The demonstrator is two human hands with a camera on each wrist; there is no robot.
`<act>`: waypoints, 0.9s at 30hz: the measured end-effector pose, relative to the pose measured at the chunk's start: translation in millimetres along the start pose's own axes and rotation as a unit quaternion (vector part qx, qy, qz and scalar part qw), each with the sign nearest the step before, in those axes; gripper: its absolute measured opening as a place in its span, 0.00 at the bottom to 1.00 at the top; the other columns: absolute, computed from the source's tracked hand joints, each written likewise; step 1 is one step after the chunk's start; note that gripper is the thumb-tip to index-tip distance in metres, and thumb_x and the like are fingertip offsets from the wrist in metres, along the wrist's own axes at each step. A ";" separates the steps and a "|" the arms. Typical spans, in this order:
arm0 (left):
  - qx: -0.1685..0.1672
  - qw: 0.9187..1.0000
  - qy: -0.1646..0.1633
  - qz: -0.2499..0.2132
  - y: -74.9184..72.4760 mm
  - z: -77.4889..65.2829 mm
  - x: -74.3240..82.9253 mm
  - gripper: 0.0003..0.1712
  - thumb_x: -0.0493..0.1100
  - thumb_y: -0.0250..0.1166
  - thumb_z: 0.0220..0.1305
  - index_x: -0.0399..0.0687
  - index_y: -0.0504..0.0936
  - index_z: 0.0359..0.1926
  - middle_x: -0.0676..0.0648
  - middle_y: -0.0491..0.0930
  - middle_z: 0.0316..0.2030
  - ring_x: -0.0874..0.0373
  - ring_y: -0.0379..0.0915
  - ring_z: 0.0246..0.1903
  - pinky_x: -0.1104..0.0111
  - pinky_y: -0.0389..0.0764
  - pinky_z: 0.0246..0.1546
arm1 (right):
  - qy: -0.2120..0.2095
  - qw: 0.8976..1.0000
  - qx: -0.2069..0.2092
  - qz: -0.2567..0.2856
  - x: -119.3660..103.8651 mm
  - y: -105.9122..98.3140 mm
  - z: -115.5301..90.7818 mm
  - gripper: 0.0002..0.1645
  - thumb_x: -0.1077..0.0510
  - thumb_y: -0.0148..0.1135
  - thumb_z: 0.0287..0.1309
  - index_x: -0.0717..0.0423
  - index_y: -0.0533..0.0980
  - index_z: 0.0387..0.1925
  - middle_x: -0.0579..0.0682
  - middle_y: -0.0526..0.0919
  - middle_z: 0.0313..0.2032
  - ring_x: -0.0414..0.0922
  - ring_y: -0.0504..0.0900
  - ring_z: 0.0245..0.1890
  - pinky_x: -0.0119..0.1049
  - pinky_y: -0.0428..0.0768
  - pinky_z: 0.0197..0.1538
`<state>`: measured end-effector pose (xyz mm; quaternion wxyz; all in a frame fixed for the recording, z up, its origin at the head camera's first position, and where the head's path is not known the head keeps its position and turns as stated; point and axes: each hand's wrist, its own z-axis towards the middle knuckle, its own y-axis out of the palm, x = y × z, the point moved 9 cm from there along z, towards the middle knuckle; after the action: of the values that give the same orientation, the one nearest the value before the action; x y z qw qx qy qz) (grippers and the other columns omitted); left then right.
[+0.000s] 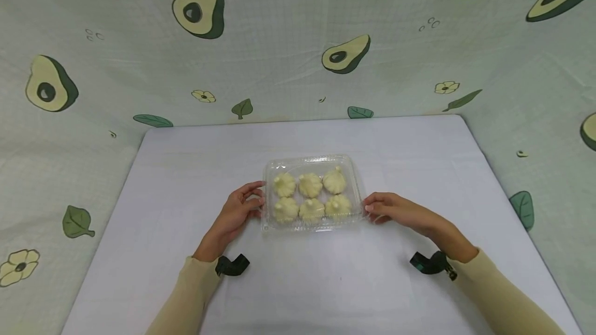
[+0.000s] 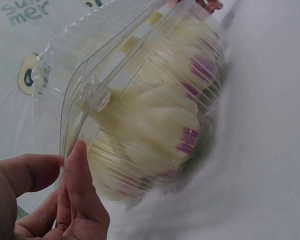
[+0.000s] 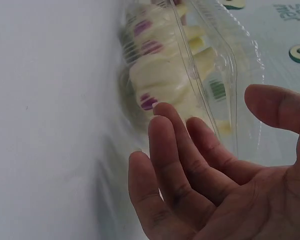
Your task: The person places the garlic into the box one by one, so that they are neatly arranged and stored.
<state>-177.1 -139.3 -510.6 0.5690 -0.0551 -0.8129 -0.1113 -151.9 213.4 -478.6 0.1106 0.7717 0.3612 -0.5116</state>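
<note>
A clear plastic clamshell box (image 1: 309, 226) stands on the white table. Inside sit several pale garlic bulbs (image 1: 310, 185) in two rows; purple patches mark the lower sides of the bulbs (image 2: 155, 120) in the left wrist view. At the box's left edge, my left hand (image 1: 239, 211) pinches the rim between thumb and finger. My right hand (image 1: 388, 208) is at the right edge, fingers loosely bent and thumb apart from them. In the right wrist view its fingers (image 3: 165, 150) lie close beside the box wall; whether they touch it I cannot tell.
White cloth covers the table (image 1: 335, 283). Behind and at both sides hangs a pale curtain (image 1: 279, 25) printed with avocados and leaves. Each wrist wears a small black camera mount, such as the left mount (image 1: 233, 265).
</note>
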 end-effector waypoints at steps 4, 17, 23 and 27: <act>0.001 1.000 0.001 0.002 -0.2 1.8 2.2 0.30 0.29 0.58 0.77 0.33 0.66 0.76 0.50 0.74 0.47 0.63 0.76 0.35 0.72 0.85 0.35 | -0.005 0.999 -0.031 0.013 1.8 8.5 -0.3 0.22 0.54 0.53 0.80 0.71 0.74 0.57 0.57 0.84 0.48 0.49 0.82 0.51 0.39 0.83 0.58; 0.000 1.000 0.010 0.011 -1.7 7.8 6.9 0.30 0.30 0.58 0.77 0.34 0.66 0.77 0.49 0.74 0.48 0.63 0.75 0.36 0.72 0.84 0.35 | -0.019 0.996 -0.071 0.041 6.1 28.6 4.0 0.20 0.56 0.55 0.80 0.72 0.82 0.50 0.58 0.88 0.48 0.44 0.87 0.51 0.34 0.83 0.58; 0.001 1.000 0.006 0.013 -3.4 9.0 5.0 0.30 0.31 0.57 0.78 0.33 0.66 0.77 0.49 0.74 0.49 0.64 0.75 0.36 0.72 0.83 0.35 | -0.019 0.997 -0.068 0.043 4.4 32.8 4.7 0.21 0.56 0.56 0.80 0.74 0.82 0.46 0.54 0.88 0.43 0.44 0.86 0.48 0.36 0.84 0.56; 0.000 1.000 0.001 0.011 -2.6 7.9 5.0 0.29 0.32 0.57 0.79 0.35 0.66 0.77 0.49 0.74 0.49 0.64 0.76 0.38 0.72 0.84 0.36 | -0.015 0.997 -0.063 0.044 6.1 34.3 5.8 0.22 0.56 0.56 0.80 0.76 0.82 0.44 0.54 0.88 0.41 0.43 0.85 0.45 0.35 0.84 0.55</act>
<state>-186.6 -140.1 -508.8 0.5709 -0.0637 -0.8118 -0.1053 -131.7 188.4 -493.3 0.1867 0.7706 0.3572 -0.4937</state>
